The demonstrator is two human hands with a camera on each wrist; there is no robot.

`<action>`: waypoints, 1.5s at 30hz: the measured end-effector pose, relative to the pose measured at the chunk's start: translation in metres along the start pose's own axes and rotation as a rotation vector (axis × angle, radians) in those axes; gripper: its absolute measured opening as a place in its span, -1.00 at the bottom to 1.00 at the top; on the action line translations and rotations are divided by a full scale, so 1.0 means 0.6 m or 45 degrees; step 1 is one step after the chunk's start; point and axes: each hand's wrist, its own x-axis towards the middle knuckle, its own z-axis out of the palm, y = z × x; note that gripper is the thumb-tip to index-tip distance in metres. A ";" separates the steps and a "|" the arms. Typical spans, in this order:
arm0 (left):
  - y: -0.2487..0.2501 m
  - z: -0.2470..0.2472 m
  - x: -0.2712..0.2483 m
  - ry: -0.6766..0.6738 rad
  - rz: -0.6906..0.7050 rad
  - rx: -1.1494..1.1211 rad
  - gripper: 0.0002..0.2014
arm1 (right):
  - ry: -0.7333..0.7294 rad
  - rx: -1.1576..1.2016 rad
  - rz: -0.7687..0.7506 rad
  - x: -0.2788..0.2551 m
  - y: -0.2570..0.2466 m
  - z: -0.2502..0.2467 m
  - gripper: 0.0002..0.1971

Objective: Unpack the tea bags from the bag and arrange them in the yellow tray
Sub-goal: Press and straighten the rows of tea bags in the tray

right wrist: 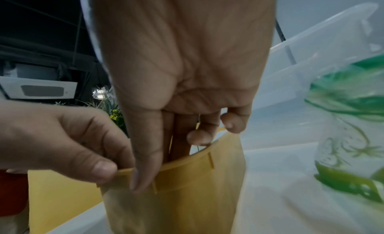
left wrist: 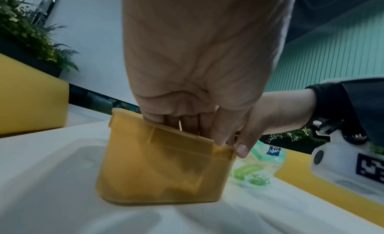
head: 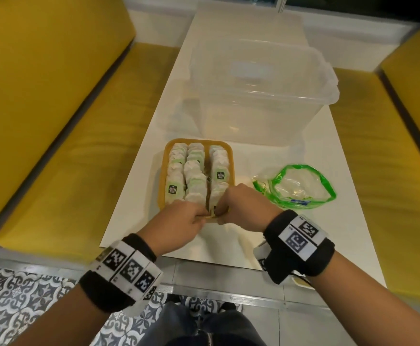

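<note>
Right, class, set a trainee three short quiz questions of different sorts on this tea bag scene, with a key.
1. True or false: the green-trimmed plastic bag lies left of the yellow tray.
2. Both hands meet at which edge of the tray? A) far B) near C) left
3. Fill in: behind the tray stands a clear plastic ____.

Key: 1 false; 2 B, where the left hand and right hand reach in; 3 box.

Head looks down; wrists close, level; all share yellow tray (head: pixel 162 176).
</note>
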 end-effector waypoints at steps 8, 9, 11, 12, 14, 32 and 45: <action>-0.001 0.002 0.007 0.003 0.039 0.095 -0.78 | 0.140 0.302 0.101 -0.005 0.022 0.003 -0.90; 0.000 0.002 0.010 -0.010 0.026 0.074 -0.80 | 0.217 0.283 0.144 -0.004 0.029 0.004 -0.89; 0.000 0.003 0.018 -0.035 -0.002 -0.027 -0.85 | 0.364 0.185 0.200 0.002 0.038 0.005 -0.80; 0.000 0.005 0.021 -0.047 -0.018 -0.091 -0.86 | 0.404 0.135 0.204 0.007 0.038 0.005 -0.73; -0.001 0.007 0.025 -0.067 -0.047 -0.175 -0.86 | 0.409 0.060 0.203 0.018 0.034 0.005 -0.59; 0.013 -0.005 0.046 -0.124 -0.083 -0.229 -0.63 | 0.459 -0.238 0.265 0.067 0.030 0.037 -0.74; 0.004 0.006 0.059 -0.245 0.058 0.015 -0.66 | 0.562 0.293 0.125 -0.004 0.046 0.038 -0.76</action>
